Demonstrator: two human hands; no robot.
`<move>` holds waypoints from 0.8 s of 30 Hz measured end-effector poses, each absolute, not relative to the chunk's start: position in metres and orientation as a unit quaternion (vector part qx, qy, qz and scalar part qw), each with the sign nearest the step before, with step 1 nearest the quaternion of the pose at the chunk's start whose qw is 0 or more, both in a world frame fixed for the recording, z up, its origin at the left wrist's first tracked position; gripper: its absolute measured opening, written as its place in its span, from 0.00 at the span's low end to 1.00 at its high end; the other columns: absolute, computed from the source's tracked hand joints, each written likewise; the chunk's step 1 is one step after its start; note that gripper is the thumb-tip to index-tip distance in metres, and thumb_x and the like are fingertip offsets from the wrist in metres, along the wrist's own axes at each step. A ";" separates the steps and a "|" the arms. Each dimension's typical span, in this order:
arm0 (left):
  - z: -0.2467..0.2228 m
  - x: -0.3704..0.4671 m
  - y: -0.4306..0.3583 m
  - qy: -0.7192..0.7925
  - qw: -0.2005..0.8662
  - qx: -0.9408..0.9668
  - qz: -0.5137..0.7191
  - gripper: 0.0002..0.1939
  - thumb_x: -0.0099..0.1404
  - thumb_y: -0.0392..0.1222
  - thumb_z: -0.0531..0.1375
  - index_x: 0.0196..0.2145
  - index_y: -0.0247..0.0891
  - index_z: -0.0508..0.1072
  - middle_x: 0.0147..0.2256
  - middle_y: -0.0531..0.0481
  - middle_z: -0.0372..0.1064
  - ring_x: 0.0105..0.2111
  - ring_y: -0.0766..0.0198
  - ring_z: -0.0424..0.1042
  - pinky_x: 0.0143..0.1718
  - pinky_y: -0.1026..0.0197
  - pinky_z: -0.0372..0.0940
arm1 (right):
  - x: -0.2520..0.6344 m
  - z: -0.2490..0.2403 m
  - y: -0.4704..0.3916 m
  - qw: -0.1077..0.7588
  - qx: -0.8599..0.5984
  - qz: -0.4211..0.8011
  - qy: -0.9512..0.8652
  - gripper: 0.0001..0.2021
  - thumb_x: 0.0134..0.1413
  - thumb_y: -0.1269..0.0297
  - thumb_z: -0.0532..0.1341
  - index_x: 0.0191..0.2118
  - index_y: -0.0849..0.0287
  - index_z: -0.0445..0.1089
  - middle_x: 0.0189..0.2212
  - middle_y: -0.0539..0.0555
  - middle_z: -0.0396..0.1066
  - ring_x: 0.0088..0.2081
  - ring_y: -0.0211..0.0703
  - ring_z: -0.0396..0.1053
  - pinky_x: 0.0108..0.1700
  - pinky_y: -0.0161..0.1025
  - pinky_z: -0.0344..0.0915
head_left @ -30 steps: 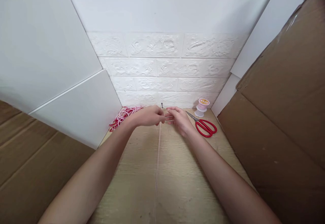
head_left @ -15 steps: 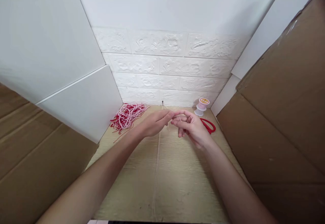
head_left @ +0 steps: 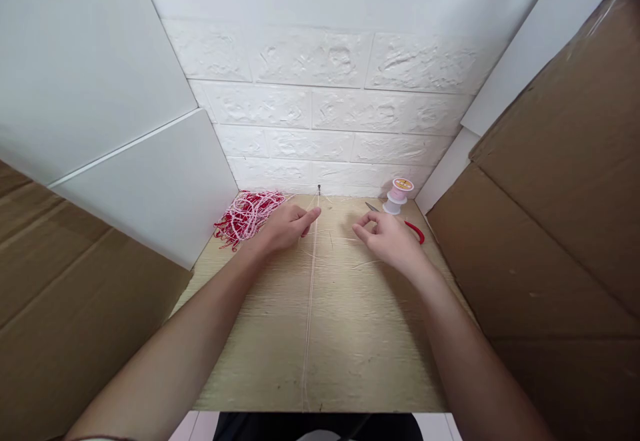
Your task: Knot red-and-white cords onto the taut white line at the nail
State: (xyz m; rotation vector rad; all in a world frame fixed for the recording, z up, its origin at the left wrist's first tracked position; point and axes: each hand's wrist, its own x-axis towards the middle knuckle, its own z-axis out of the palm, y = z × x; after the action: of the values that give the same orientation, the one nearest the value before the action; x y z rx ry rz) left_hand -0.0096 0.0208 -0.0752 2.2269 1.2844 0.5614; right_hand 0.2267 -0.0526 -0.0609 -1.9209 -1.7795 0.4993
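Note:
A pale cord (head_left: 311, 301) runs from a small dark hook (head_left: 319, 189) at the back down the middle of the wooden board to its front edge. My left hand (head_left: 287, 226) is left of this cord, thumb and fingers closed on a thin pale thread. To the right of the cord, my right hand (head_left: 387, 235) pinches another part of the thread (head_left: 343, 237) between thumb and forefinger. Thread stretches across the central cord between the two hands. Partly under my right hand lie red-handled scissors (head_left: 416, 231), their tip showing above the fingers.
A tangled heap of red and pink cords (head_left: 247, 217) lies at the back left. Two stacked thread spools (head_left: 399, 195) stand at the back right. A white brick-patterned wall (head_left: 330, 104) closes off the back; cardboard (head_left: 540, 227) and white panels flank the board (head_left: 370, 347).
My hands, close together over the central cord before, have drawn apart to left and right, with thread stretched between them. The view has tilted down slightly.

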 end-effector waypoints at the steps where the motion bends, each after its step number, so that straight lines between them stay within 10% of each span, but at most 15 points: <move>1: -0.077 -0.011 0.022 0.483 0.235 0.822 0.188 0.37 0.70 0.67 0.44 0.17 0.35 0.65 0.18 0.49 0.61 0.20 0.66 0.60 0.28 0.59 0.51 | 0.231 -0.061 -0.052 0.216 -0.713 0.171 -0.645 0.15 0.56 0.50 0.59 0.34 0.56 0.75 0.24 0.53 0.71 0.23 0.40 0.62 0.26 0.36 0.47; 8: -0.087 -0.013 0.030 0.526 0.140 0.829 0.126 0.36 0.70 0.68 0.42 0.16 0.37 0.57 0.18 0.47 0.60 0.20 0.62 0.58 0.27 0.58 0.47 | 0.261 -0.045 -0.056 0.145 -0.802 0.139 -0.563 0.20 0.56 0.43 0.56 0.34 0.53 0.77 0.30 0.58 0.74 0.30 0.50 0.68 0.30 0.40 0.55; 19: -0.098 -0.014 0.033 0.551 0.099 0.818 0.134 0.36 0.70 0.67 0.42 0.17 0.37 0.62 0.21 0.46 0.64 0.22 0.61 0.59 0.28 0.58 0.45 | 0.259 -0.015 -0.072 0.455 -0.758 -0.063 -0.463 0.20 0.62 0.50 0.53 0.44 0.58 0.75 0.33 0.59 0.73 0.32 0.48 0.68 0.39 0.43 0.60; 24: -0.099 -0.014 0.032 0.536 0.084 0.829 0.138 0.32 0.69 0.64 0.46 0.19 0.38 0.64 0.22 0.47 0.66 0.23 0.61 0.60 0.27 0.58 0.44 | 0.267 -0.022 -0.071 0.285 -0.814 0.033 -0.505 0.18 0.54 0.46 0.60 0.38 0.53 0.77 0.29 0.58 0.73 0.29 0.49 0.67 0.34 0.42 0.58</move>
State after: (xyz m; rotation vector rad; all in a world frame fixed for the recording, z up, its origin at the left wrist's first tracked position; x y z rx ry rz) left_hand -0.0136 0.0322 -0.0990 2.4726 1.5984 0.4125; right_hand 0.2671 -0.0713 -0.0224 -2.1772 -1.3513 0.0873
